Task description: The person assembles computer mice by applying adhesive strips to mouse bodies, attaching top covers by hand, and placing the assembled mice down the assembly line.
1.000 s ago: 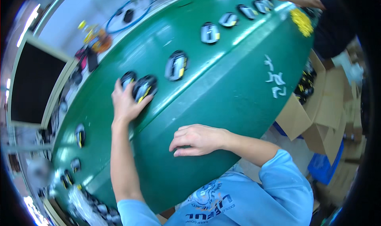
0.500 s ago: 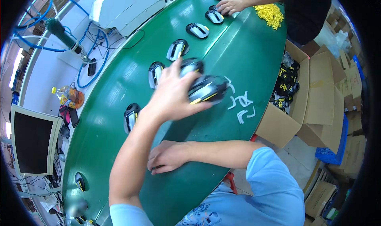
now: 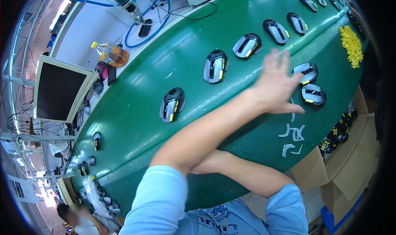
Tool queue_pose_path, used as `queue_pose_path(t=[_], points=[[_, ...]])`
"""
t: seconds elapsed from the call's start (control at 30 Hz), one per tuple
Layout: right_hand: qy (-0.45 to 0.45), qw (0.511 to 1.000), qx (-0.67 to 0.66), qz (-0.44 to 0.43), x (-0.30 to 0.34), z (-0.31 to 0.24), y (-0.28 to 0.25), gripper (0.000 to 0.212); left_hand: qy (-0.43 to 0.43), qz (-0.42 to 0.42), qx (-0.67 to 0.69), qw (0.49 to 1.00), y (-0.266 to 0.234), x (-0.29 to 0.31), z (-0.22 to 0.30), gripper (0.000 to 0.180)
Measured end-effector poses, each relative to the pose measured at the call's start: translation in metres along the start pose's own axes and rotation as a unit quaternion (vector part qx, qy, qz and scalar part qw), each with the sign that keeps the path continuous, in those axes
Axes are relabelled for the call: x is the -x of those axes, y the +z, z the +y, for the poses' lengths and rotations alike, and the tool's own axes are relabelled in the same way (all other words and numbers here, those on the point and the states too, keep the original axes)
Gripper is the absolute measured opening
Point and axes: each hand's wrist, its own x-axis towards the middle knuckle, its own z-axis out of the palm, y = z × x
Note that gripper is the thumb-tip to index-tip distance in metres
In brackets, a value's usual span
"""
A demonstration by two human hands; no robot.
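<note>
My left hand (image 3: 278,84) stretches out over the green table with its fingers spread and nothing in its grip. Just right of it lie two black-and-grey computer mice, an upper mouse (image 3: 306,73) by the thumb side and a lower mouse (image 3: 314,95) close against it. Beneath my left forearm my right arm crosses, and most of my right hand (image 3: 206,164) is hidden there, fingers included. Thin white curved strips (image 3: 293,134) lie below my left hand. Farther off, a row of similar mice (image 3: 215,66) runs along the table, each with yellow side buttons.
A heap of small yellow parts (image 3: 351,47) sits at the far right. Beside the table stands an open cardboard box (image 3: 346,152) with black-and-yellow pieces inside. Along the left are a monitor (image 3: 60,90) and a bottle (image 3: 113,55). Another person (image 3: 82,220) is at lower left.
My left hand has let go of the mouse it was moving; two mice now lie side by side. The view has swung left. My right hand has slipped from sight behind my left forearm.
</note>
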Motion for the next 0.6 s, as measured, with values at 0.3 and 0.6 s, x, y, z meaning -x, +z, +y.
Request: queue_pose_path(t=[0.3,0.6], points=[[-0.034,0.983,0.167,-0.070,-0.021,-0.020,-0.030,0.022,-0.383,-0.084,-0.084,0.916,-0.120,0.299,-0.075,0.043],[-0.036,0.993,0.103,-0.048,-0.021,-0.007,-0.027,0.023,-0.416,0.006,-0.165,0.894,-0.077,0.157,-0.122,0.084]])
